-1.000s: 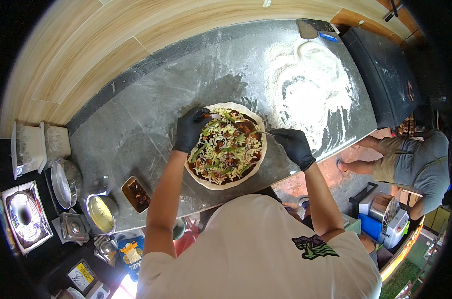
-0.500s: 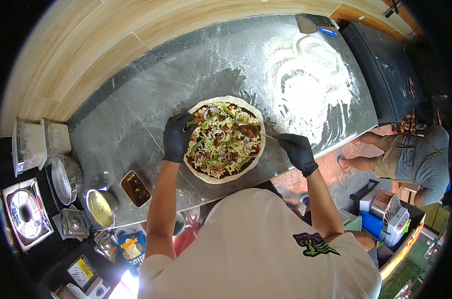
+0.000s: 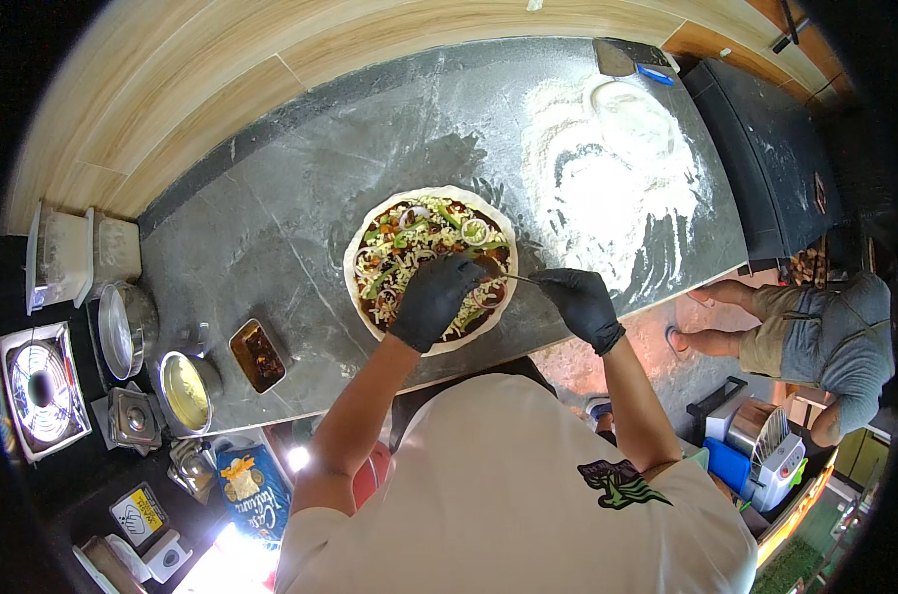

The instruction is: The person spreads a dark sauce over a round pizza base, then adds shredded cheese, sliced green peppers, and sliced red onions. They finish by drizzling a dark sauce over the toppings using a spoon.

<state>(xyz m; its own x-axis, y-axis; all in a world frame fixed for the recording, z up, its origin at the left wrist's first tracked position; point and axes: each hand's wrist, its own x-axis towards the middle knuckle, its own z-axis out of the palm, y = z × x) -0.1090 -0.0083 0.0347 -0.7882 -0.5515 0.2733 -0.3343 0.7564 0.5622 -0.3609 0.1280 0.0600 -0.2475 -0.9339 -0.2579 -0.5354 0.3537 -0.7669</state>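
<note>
An unbaked round pizza (image 3: pixel 409 238) lies on the grey counter in front of me, covered with shredded cheese, onion rings, green pepper strips and dark sauce. My right hand (image 3: pixel 581 305), in a black glove, is closed on the thin handle of a spoon (image 3: pixel 514 276), just off the pizza's right edge. The spoon's bowl reaches over the pizza. My left hand (image 3: pixel 434 302), also gloved in black, is over the pizza's middle with its fingers drawn together beside the bowl. Whatever those fingertips hold is hidden.
White flour (image 3: pixel 617 178) is spread over the counter's right side. A metal tray of dark topping (image 3: pixel 259 356) and a metal pot (image 3: pixel 188 393) stand at the left. A scraper (image 3: pixel 614 61) lies at the far right. Beyond the counter, a person (image 3: pixel 815 332) bends at the right.
My left hand has moved from the pizza's left edge to its middle, next to the spoon. My right hand keeps hold of the spoon. The pizza appears slightly farther left.
</note>
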